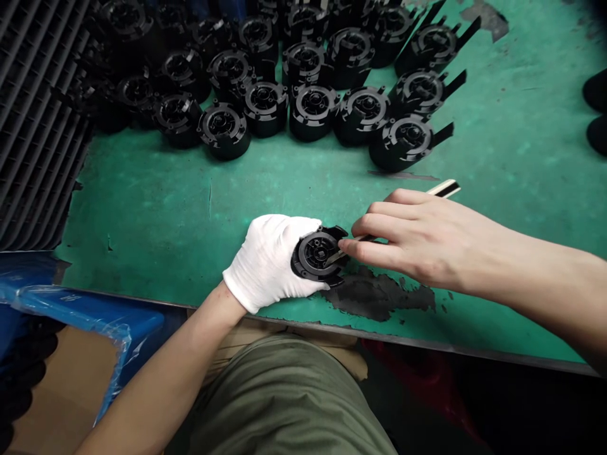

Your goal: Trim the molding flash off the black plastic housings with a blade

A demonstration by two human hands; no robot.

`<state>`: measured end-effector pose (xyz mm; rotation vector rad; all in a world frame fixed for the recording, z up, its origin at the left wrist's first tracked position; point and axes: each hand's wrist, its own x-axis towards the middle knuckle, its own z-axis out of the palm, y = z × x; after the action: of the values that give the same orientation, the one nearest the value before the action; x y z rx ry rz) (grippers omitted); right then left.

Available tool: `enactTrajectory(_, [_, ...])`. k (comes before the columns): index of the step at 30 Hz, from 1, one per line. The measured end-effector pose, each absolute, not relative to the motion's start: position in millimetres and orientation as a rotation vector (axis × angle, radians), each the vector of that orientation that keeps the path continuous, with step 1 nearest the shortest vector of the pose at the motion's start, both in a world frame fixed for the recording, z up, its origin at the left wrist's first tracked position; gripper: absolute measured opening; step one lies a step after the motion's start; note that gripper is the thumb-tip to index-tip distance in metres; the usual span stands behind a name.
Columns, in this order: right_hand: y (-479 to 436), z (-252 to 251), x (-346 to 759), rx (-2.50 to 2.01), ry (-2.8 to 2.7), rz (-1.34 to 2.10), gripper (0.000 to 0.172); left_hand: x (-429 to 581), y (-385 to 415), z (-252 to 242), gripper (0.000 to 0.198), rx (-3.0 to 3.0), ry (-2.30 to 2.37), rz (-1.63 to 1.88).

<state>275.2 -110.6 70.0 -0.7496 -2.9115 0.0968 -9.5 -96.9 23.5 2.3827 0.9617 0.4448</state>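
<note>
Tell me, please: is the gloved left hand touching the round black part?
Touching. The head view shows the white-gloved left hand wrapped around one side of the round black part, with no gap visible between glove and rim.

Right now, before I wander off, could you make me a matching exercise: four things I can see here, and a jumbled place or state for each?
Things:
1. White-gloved left hand
2. Bare right hand
3. Worn green tabletop
4. Dark slatted panel

Places and states:
A. Showing a ragged dark patch
B. At the picture's upper left
C. Holding a slim tool with a pale, black-striped end
D. Gripping a round black plastic part

Pairs: 1-D, 2-C, 3-A, 4-B.
</note>
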Motion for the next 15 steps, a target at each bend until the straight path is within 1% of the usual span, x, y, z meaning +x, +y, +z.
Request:
enactTrajectory(5, [-118.3, 72.7, 273.7, -0.728, -2.909, 0.115, 0.037, -10.8, -97.5, 21.5, 0.061, 2.386, 0.966, 0.433])
enactTrajectory(11, [-118.1, 74.2, 270.8, -0.777, -2.885, 0.0, 0.034, -8.8, -96.8, 25.4, 0.055, 2.387, 0.97, 0.412])
enactTrajectory(13, [-117.9, 73.6, 269.8, -0.744, -2.901, 0.013, 0.036, -8.6, -96.1, 26.5, 0.055, 2.388, 0.967, 0.409])
enactTrajectory(15, [-118.3, 74.1, 270.0, -0.806, -2.836, 0.044, 0.036, -8.7, -95.8, 26.7, 0.056, 2.393, 0.964, 0.416])
